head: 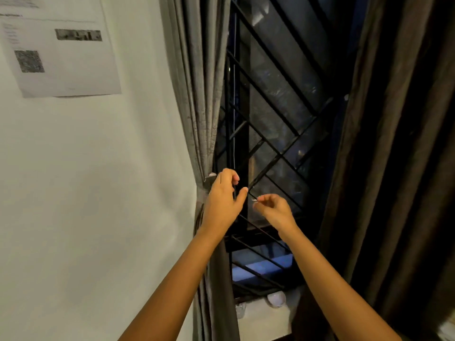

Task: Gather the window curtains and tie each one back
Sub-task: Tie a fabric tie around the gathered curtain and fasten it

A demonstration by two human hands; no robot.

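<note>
We see the grey curtain on the left side of the window, drawn together into tight folds against the white wall. It narrows to a waist level with our hands, where a band of the same grey cloth, the tie, wraps round it; below that point the cloth falls loose towards the sill.

Our left hand is raised right at that waist, its back to the camera and its knuckles just beside the tie. Its fingers are curled and the thumb points out towards the window. We cannot tell whether it grips the end of the tie or nothing at all.

Our right hand hangs near the left one, a little lower, in front of the black window grille. Its fingers are bent and the thumb and forefinger come close together as in a pinch, but whether anything lies between them we cannot make out.

The brown curtain on the right side hangs straight down in loose folds, with no tie round it.

A printed sheet of paper is stuck on the wall at upper left. Two small pale things rest on the sill below the grille
</note>
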